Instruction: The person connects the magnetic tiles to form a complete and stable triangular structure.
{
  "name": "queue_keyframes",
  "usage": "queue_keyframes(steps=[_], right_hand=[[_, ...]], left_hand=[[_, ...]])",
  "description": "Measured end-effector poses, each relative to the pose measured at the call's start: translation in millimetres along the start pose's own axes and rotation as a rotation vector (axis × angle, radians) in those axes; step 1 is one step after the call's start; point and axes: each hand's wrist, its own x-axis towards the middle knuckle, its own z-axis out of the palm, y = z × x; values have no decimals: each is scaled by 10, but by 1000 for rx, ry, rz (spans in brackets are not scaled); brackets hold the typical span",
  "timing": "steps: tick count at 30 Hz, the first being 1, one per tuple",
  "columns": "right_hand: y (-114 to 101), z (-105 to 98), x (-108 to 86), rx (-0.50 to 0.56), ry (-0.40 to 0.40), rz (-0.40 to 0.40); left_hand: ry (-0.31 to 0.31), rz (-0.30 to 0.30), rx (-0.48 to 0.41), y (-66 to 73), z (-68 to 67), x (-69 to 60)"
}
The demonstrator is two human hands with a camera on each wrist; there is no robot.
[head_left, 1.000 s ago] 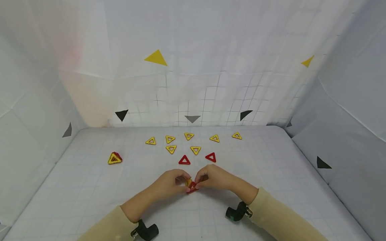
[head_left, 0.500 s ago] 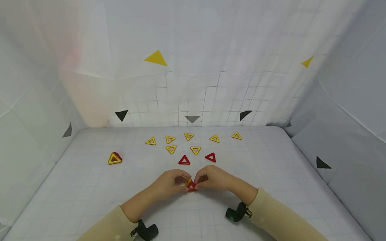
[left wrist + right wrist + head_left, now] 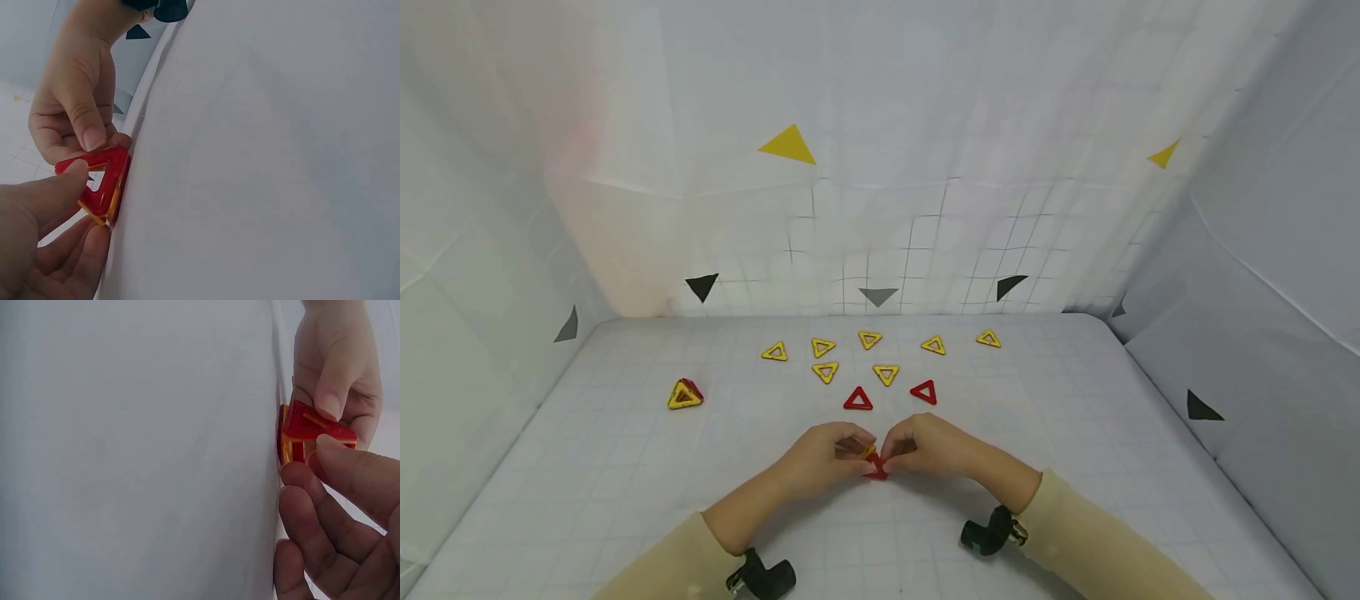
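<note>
Between my two hands, low on the table in the head view, a small triangular tile construction (image 3: pixel 876 468) shows a red triangular frame at the front and a yellow one behind. My left hand (image 3: pixel 823 454) pinches it from the left, thumb on the red face in the left wrist view, where the red triangle tile (image 3: pixel 114 178) backs onto yellow edges. From the other side my right hand (image 3: pixel 928 446) pinches it; its thumb touches the red tile (image 3: pixel 306 423) in the right wrist view. Fingers hide part of the construction. Its base appears to touch the table.
Two loose red triangle tiles (image 3: pixel 858 399) lie just beyond my hands. Several yellow triangle tiles (image 3: pixel 870 339) are spread farther back. A finished-looking yellow and red tile pyramid (image 3: pixel 686 394) stands at the left. White cloth walls (image 3: pixel 880 208) close off the back and sides.
The tile construction has turned a little, so its red face points more toward me and less yellow shows. My right hand has shifted slightly left. The loose tiles have stayed put.
</note>
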Motion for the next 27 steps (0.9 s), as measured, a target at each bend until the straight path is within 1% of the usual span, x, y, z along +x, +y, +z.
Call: queue_keyframes(steps=[4,8,13,15,22,27], right_hand=[[17,-45,-25,-31,-5,17],[43,-126,-71,-57,17,48],[45,-286,-145,-62,48,57],[55,-370,-179,-70,61,73],[153,-688,-291,-67,156,151],[264,-891,-301,-81,224,211]], left_hand=[[-17,7,-11,-9,-20,2],[-33,11,-20,4,-39,3],[-59,11,-19,17,-66,4],[-68,11,-18,18,-75,2],[-85,20,-14,2,-86,6],[-86,27,-14,-14,-90,7]])
